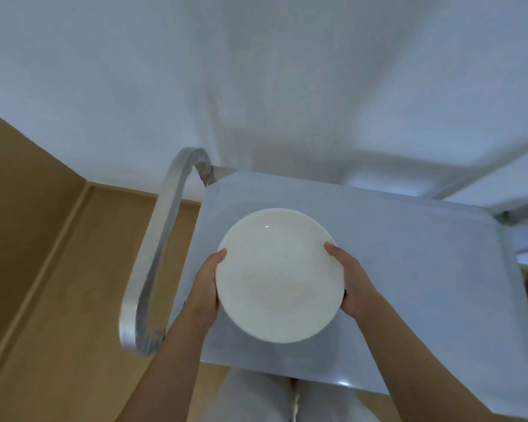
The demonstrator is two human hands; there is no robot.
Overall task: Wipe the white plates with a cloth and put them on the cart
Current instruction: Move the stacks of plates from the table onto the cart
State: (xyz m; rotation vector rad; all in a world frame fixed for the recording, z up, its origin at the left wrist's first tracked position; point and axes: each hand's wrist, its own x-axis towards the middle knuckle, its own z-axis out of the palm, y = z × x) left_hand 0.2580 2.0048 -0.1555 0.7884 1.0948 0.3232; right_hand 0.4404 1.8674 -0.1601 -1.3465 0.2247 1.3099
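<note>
A pale wall [256, 71] and a tan wood floor [58, 284] frame a smooth metal cart [409, 284] with a curved tubular handle [162, 239]. Above its flat top, a round, glossy white plate [279, 275] is held by its edges: left hand [206, 287] and right hand [352, 281] each curl round the rim.

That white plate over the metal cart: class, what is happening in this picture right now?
A person holds one white plate by its rim with both hands, the left hand on its left edge and the right hand on its right edge. The plate is over the top shelf of a metal cart, near the curved handle. Whether it already rests on the shelf cannot be told. No cloth is in view. Behind the cart hangs a white tablecloth, above a wooden floor.
</note>
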